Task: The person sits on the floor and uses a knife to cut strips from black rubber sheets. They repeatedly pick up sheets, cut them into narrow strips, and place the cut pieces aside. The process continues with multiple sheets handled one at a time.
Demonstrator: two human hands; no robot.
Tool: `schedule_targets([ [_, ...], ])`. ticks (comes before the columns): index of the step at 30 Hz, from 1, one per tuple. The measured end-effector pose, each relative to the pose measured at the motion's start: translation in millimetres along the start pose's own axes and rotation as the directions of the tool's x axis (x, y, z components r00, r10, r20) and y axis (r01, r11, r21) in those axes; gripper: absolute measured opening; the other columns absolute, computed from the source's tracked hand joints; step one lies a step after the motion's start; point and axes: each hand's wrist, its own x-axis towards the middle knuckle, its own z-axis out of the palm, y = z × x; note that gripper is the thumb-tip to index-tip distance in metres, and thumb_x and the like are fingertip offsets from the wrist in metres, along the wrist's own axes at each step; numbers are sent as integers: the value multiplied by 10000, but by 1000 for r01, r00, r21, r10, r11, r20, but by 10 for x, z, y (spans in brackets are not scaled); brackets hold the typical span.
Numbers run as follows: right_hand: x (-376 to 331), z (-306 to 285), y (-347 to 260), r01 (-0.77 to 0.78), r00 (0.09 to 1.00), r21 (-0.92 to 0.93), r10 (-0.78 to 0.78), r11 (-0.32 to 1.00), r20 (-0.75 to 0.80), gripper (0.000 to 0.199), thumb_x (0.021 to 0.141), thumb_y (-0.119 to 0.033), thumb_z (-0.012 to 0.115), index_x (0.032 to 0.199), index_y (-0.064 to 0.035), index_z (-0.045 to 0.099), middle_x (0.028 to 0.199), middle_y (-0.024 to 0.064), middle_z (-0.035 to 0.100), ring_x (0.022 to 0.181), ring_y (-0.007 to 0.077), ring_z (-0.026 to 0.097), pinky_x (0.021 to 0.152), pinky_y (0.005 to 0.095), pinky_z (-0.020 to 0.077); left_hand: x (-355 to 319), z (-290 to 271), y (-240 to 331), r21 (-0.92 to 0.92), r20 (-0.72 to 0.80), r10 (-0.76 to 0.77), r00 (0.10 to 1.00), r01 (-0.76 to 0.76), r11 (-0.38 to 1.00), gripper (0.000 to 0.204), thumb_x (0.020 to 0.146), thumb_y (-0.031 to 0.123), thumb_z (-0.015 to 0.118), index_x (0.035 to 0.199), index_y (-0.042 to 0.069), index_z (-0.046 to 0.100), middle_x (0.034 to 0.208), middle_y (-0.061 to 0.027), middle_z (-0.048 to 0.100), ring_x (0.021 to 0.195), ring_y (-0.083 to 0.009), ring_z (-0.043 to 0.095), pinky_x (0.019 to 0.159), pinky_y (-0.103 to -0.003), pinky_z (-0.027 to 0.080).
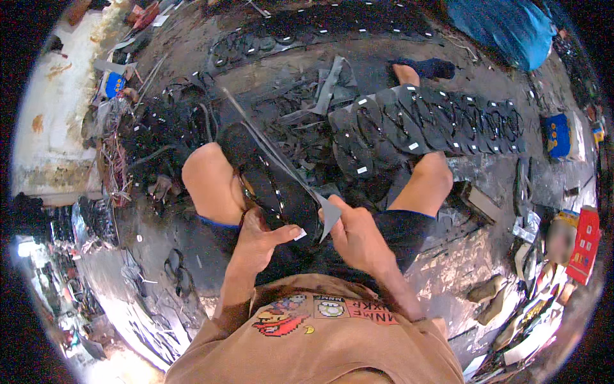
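Observation:
A black sandal (275, 192) with a shiny dark strap lies slanting across my lap. My left hand (259, 240) is closed around its near left side, the thumb pressing by a small white label (300, 235) at the near end. Along the sandal's right edge runs a long thin strip that widens into a grey flap (330, 216). My right hand (359, 235) pinches this grey strip at the flap, close beside the sandal. The fingertips of my right hand are partly hidden behind the flap.
Several black sandals (441, 121) line up beyond my right knee, and another dark row (307, 32) lies farther off. Dark scraps (288, 102) heap between my legs. A blue plastic sheet (505, 29) sits far right. A loose sandal (178, 269) lies on the left floor.

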Motion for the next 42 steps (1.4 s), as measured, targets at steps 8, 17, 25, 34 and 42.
schedule_targets([
  [8, -370, 334, 206, -134, 987, -60, 139, 989, 77, 316, 1025, -265, 590, 1275, -79, 542, 766, 265, 677, 724, 502, 666, 648, 593, 512, -18, 257, -108, -269, -475, -65, 878, -74, 960, 493, 908, 248, 796, 1323, 102, 575, 1180, -75, 685, 1010, -243, 698, 795, -376, 604],
  [17, 382, 480, 446, 43, 999, -12, -43, 999, -5, 98, 1028, -153, 552, 1028, -56, 539, 747, 277, 593, 726, 508, 602, 616, 505, 469, -59, 220, -46, -203, -349, -104, 931, 33, 979, 405, 924, 300, 769, 1248, 108, 620, 1079, -52, 714, 923, -206, 714, 711, -353, 589],
  [25, 2313, 200, 288, -3, 935, -268, -92, 963, -343, 318, 1070, -416, 504, 1059, -104, 565, 853, 288, 678, 846, 536, 653, 695, 604, 509, -167, 36, -242, -199, -257, -51, 965, -1, 980, 537, 923, 263, 768, 1373, 134, 505, 1124, -76, 677, 919, -227, 703, 752, -378, 622],
  [34, 923, 176, -215, 88, 960, 625, 102, 776, -262, 246, 974, -261, 760, 1042, -24, 751, 723, -29, 639, 615, 25, 512, 548, 239, 402, -139, 39, -261, 24, -250, -11, 968, 18, 1000, 743, 791, 108, 880, 1419, 11, 493, 1203, -140, 685, 1051, -261, 703, 915, -403, 594],
  [42, 384, 139, -302, 243, 938, 233, -167, 942, -305, 286, 927, -267, 814, 1048, -22, 730, 765, 59, 679, 639, 109, 519, 599, 313, 460, 197, 169, 469, 275, -104, 354, 930, -315, 908, 493, 973, 282, 743, 1306, -38, 569, 1172, -80, 678, 1082, -150, 644, 962, -278, 495],
])
